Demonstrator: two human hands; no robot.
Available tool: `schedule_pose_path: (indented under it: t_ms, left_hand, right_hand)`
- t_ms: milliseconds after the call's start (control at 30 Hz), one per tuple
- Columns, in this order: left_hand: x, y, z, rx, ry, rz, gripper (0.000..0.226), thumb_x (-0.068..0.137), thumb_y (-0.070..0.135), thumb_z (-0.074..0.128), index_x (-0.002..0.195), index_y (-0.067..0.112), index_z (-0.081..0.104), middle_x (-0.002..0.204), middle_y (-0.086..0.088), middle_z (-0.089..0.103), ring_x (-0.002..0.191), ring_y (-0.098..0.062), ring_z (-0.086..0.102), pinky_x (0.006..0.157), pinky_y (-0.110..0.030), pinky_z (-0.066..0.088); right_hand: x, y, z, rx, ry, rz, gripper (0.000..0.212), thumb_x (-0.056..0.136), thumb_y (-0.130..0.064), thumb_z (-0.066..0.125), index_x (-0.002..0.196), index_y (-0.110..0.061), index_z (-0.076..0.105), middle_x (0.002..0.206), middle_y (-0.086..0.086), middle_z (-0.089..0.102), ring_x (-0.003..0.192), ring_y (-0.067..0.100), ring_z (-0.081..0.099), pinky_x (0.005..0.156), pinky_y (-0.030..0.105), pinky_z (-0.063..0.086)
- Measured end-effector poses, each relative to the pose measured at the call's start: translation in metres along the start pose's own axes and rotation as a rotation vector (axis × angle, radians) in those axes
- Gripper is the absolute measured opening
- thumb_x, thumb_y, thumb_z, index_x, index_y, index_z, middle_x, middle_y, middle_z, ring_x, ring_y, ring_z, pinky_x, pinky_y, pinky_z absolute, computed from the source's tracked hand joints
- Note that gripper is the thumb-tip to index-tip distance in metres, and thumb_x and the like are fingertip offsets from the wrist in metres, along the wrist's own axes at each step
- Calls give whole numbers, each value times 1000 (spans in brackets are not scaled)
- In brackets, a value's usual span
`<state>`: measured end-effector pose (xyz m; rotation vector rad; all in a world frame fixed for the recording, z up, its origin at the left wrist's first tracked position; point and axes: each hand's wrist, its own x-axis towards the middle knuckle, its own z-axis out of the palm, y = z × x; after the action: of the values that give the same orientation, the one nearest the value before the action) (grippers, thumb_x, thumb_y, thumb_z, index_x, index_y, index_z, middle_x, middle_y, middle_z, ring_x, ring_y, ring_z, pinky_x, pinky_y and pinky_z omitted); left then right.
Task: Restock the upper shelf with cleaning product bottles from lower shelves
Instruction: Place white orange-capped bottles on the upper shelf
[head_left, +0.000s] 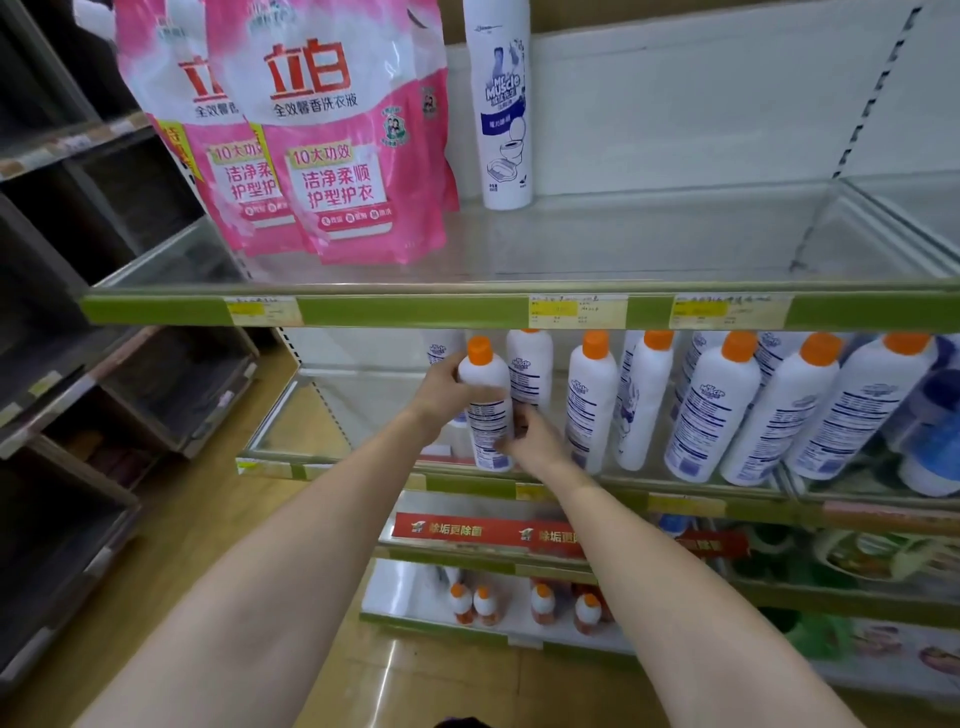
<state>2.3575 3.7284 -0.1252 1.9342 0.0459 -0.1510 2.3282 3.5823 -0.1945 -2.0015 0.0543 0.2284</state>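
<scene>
Supermarket shelving, green-edged upper shelf (415, 310) mostly bare.
Left hand (441, 387) and right hand (535, 441) both grip one white orange-capped plastic bottle (485, 410) on the lower shelf; next, likely lift it beside the tall white bottle (498, 104).

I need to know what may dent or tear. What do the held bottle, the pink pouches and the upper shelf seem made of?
Held bottle: likely smooth white plastic, orange cap. Pink pouches: flexible glossy film, creased. Upper shelf: probably metal, with a clear front guard and green price strip.
</scene>
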Motion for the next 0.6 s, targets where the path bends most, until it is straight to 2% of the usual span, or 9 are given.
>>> schedule_pose_path:
  t_ms: [167, 300, 400, 467, 600]
  left_hand:
    - [-3, 1, 1, -65, 26, 0, 45, 70, 3, 87, 109, 16, 66, 98, -3, 70, 86, -13, 64, 70, -21, 53]
    - [-9, 3, 0, -145, 44, -38, 47, 69, 0, 87, 106, 21, 67, 90, 9, 69, 80, -3, 63, 60, -12, 50]
    - [-10, 4, -8, -238, 95, -57, 53, 69, 6, 88, 116, 17, 67, 98, 4, 71, 87, -10, 65, 67, -21, 51]
    - [-11, 5, -15, -312, 128, -73, 49, 71, 7, 87, 115, 16, 67, 97, 2, 72, 87, -16, 67, 68, -27, 52]
    - [-21, 9, -30, -340, 105, -84, 43, 73, 9, 85, 111, 16, 67, 89, 6, 72, 80, -13, 67, 67, -28, 53]
  right_hand:
    - [3, -3, 3, -20, -8, 2, 50, 86, -13, 74, 131, -19, 56, 127, 4, 67, 117, 25, 61, 98, 39, 48]
    - [6, -3, 8, -38, -43, 40, 56, 81, -17, 79, 132, -22, 54, 127, 2, 66, 118, 26, 60, 101, 47, 50]
    - [7, -6, 14, -39, -53, 30, 53, 82, -20, 80, 129, -19, 55, 126, 3, 66, 117, 26, 60, 101, 44, 49]
    - [4, -11, 20, -37, -77, 19, 56, 78, -20, 84, 127, -17, 57, 124, 4, 67, 115, 25, 60, 100, 41, 48]
    - [-7, -19, 34, -29, -127, 49, 61, 70, -25, 91, 122, -20, 61, 120, 2, 69, 113, 23, 63, 102, 43, 49]
